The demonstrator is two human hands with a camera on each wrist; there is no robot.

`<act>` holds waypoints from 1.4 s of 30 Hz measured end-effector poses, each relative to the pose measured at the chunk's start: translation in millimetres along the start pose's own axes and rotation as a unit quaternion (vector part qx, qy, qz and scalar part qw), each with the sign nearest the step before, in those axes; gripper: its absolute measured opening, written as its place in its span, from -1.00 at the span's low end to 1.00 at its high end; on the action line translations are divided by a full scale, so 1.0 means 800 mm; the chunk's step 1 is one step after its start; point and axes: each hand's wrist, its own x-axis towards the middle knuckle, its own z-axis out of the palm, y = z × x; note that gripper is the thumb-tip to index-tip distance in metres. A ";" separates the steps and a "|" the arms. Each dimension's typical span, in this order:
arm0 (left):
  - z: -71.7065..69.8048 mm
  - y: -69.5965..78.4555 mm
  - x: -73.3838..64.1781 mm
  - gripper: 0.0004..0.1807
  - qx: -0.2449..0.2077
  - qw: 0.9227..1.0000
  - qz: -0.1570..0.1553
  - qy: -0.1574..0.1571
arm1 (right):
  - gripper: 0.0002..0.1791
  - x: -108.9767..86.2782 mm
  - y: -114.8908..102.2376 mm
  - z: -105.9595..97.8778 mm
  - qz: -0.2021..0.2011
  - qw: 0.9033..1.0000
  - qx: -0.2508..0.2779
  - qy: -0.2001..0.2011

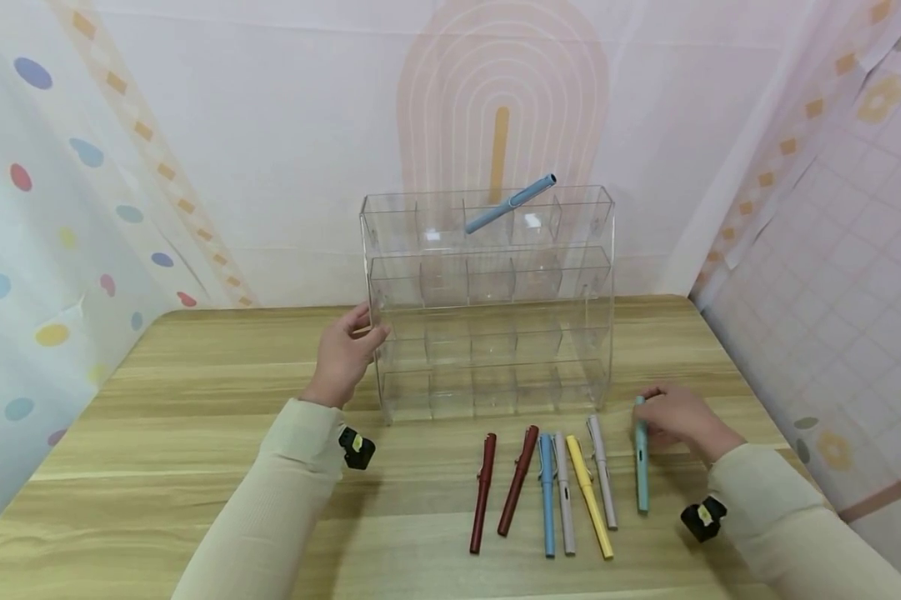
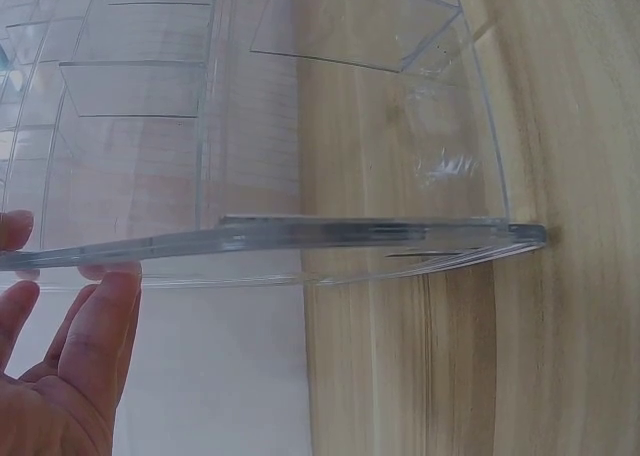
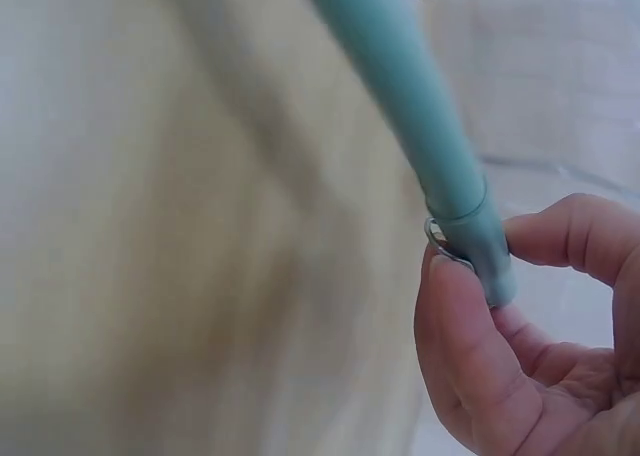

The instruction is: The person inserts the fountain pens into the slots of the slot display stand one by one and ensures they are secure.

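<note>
A clear acrylic display rack with tiers of small compartments stands on the table. My left hand holds its left side panel; in the left wrist view the thumb and fingers lie on opposite faces of that panel. With thumb and fingers my right hand pinches a teal pen by its clip end, to the right of the rack. The right wrist view shows the pen slanting away from the fingertips, its metal clip beside them. A blue-grey pen lies slanted across the rack's top tier.
In front of the rack lie two dark red pens, a blue pen, two grey pens and a yellow pen, roughly side by side. Patterned cloth hangs behind and beside the wooden table.
</note>
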 end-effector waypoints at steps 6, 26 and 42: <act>0.000 0.000 -0.001 -0.40 0.000 1.000 -0.003 0.001 | -0.49 -0.005 -0.010 -0.034 -0.016 0.998 0.055 0.012; -0.001 0.001 0.000 -0.38 0.006 1.000 0.001 0.002 | -0.79 -0.030 -0.085 -0.097 -0.118 0.962 0.223 0.102; -0.004 0.001 -0.002 -0.36 0.010 1.000 0.002 -0.004 | -0.68 -0.037 -0.171 -0.100 -0.173 0.883 0.392 0.193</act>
